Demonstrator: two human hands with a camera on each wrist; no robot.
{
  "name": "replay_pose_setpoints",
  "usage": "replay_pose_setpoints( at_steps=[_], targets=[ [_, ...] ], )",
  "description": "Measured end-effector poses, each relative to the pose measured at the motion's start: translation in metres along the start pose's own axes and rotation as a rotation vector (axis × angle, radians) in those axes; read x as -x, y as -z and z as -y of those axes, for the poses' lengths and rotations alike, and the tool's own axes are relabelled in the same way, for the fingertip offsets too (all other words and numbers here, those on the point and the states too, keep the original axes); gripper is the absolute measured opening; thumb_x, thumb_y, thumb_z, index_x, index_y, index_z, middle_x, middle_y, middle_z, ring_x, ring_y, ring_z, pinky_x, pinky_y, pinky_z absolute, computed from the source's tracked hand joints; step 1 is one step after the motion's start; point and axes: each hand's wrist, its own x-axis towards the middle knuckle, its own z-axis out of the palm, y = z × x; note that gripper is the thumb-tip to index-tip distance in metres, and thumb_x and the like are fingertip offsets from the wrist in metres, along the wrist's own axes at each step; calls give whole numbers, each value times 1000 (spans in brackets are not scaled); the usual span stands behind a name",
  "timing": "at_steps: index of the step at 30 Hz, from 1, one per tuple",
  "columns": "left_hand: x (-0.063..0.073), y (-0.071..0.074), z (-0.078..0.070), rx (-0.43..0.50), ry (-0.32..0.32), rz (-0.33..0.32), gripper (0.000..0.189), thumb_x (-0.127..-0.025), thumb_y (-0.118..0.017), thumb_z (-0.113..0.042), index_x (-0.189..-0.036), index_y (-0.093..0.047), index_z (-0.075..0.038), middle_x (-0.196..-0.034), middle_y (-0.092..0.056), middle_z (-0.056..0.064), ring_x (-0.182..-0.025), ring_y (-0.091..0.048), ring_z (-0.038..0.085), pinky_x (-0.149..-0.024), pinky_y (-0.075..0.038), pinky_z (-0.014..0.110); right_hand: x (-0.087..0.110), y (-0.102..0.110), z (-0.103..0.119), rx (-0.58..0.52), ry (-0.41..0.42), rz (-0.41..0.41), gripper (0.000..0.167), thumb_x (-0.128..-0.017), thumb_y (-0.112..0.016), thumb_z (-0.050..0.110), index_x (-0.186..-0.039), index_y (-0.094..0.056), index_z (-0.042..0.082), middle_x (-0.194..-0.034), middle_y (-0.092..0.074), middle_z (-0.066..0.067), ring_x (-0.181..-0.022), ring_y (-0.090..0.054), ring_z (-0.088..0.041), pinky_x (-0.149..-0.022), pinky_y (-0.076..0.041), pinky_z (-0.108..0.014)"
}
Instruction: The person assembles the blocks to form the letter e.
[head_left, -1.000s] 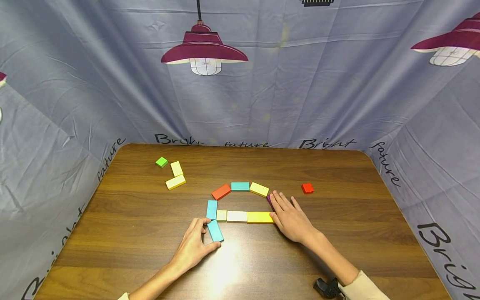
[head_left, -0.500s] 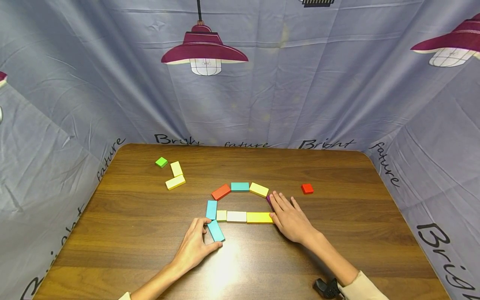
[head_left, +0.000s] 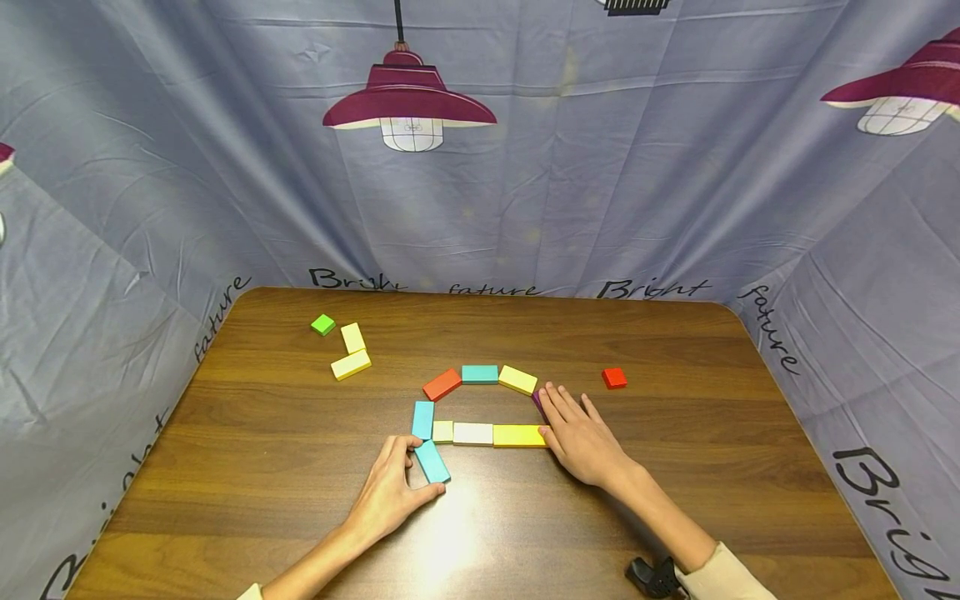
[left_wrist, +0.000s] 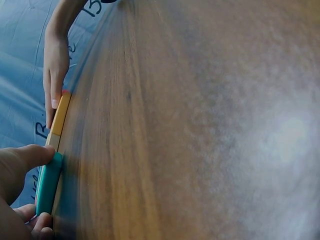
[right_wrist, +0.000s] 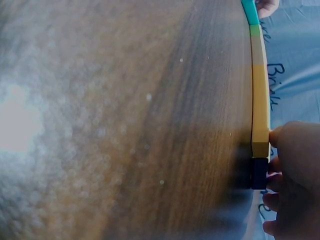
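My left hand (head_left: 386,493) pinches a light blue block (head_left: 432,462) by its two ends, thumb at the near end and fingertips at the far end. That block lies slanted, its far end against another light blue block (head_left: 423,420). My right hand (head_left: 583,440) lies with fairly straight fingers over a mostly hidden purple block (head_left: 537,402), its thumb at the right end of a long yellow block (head_left: 520,436). A white block (head_left: 473,433) and a small pale yellow block (head_left: 443,431) continue that row leftward. In the right wrist view a dark block (right_wrist: 259,173) adjoins the yellow one.
A red block (head_left: 442,384), a teal block (head_left: 480,374) and a yellow block (head_left: 518,379) form an arc behind the row. Loose on the wooden table (head_left: 675,350) lie a red block (head_left: 614,378), a green block (head_left: 323,324) and two pale yellow blocks (head_left: 351,364).
The near end of the pinched light blue block has shifted slightly to the right along with my left thumb. My right hand stays in place.
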Motion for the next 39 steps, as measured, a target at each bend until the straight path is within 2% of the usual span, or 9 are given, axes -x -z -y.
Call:
replay_pose_setpoints(
  at_steps=[13,20,27,34,39],
  targets=[
    [1,-2,0,-3,-29,-22,60,-67,-93,-18,-114,-57,-3,-93,-47,-1,-83,-47,10,-68,-45,26,0,0,0,2,8,-10,60,-105,-50,29,-151,-35,-5,-157,-32,-22,-144,-30,-37,-114,-20,-62],
    [0,-2,0,-10,-8,-3,61,-68,-93,-20,-114,-57,-3,-94,-47,0,-83,-47,12,-68,-44,26,-1,-1,-1,2,10,-16,59,-105,-50,29,-152,-34,-5,-156,-32,-23,-143,-31,-38,-114,-20,-62],
    [-1,-2,0,-18,-16,-3,62,-68,-93,-19,-115,-57,-3,-94,-47,-1,-83,-47,11,-68,-44,26,-2,1,-1,3,2,-2,60,-105,-50,29,-152,-34,-5,-157,-31,-22,-143,-30,-38,-114,-20,-62],
    [-1,-2,-1,-10,14,13,63,-68,-93,-18,-117,-57,-4,-95,-47,-1,-84,-47,12,-68,-44,26,-2,1,-1,0,-6,10,61,-105,-50,30,-153,-33,-4,-157,-30,-22,-144,-29,-37,-114,-19,-62],
    [2,0,-1,-12,-4,4,64,-67,-93,-19,-118,-58,-3,-97,-48,0,-84,-47,13,-68,-44,26,-1,0,-1,0,-1,5,61,-105,-50,30,-152,-33,-4,-157,-31,-22,-144,-30,-38,-114,-19,-62]
  ],
)
